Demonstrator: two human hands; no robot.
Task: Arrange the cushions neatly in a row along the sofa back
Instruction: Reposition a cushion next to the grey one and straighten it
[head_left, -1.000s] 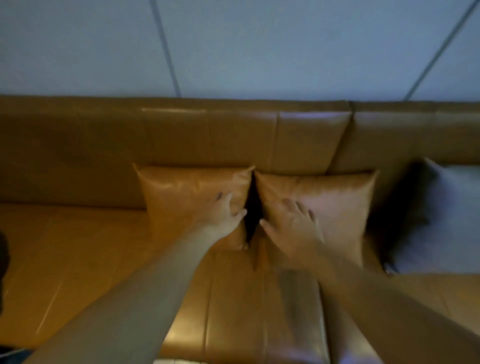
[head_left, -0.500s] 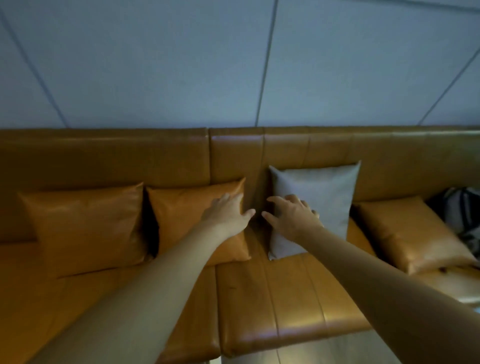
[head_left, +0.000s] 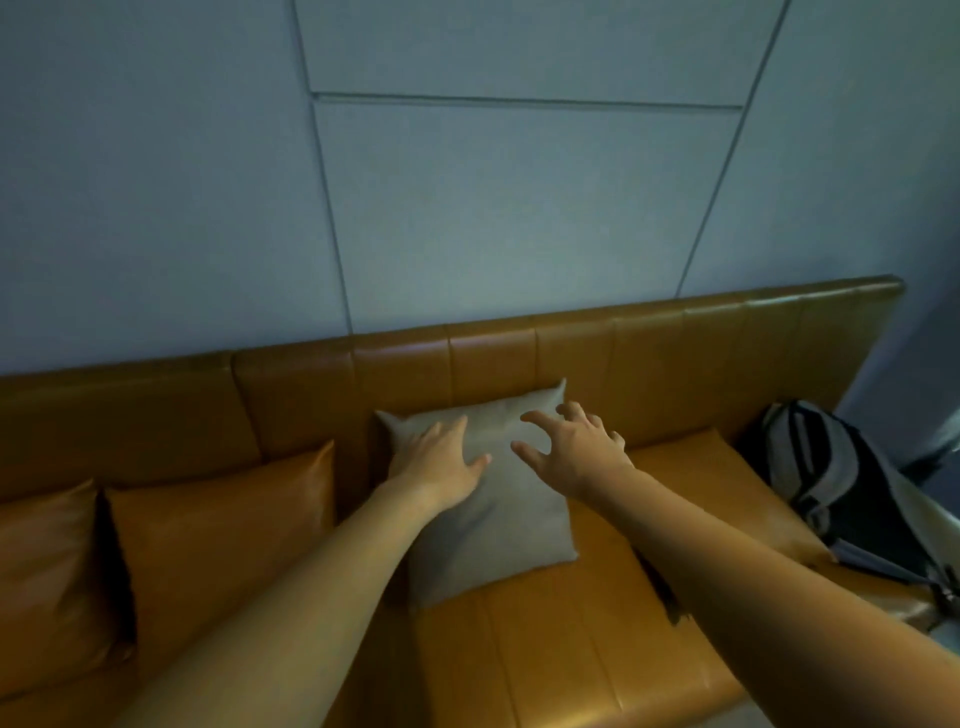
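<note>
A grey fabric cushion (head_left: 498, 525) leans against the tan leather sofa back (head_left: 649, 358) near the middle. My left hand (head_left: 441, 460) lies flat on its upper left part, fingers apart. My right hand (head_left: 576, 452) hovers over its upper right corner with fingers spread and curled, holding nothing. Two tan leather cushions stand to the left, one (head_left: 218, 540) next to the grey cushion and one (head_left: 47, 582) at the frame edge. Another tan cushion (head_left: 717, 493) lies flat to the right, partly hidden by my right forearm.
A grey and black backpack (head_left: 852, 493) rests on the sofa's right end. The sofa seat (head_left: 561, 654) stretches in front of the cushions. A pale blue panelled wall (head_left: 467, 208) rises behind the sofa back.
The view has swung right along the sofa. Both hands have left the tan cushions and moved onto the grey one; the left hand now rests on it.
</note>
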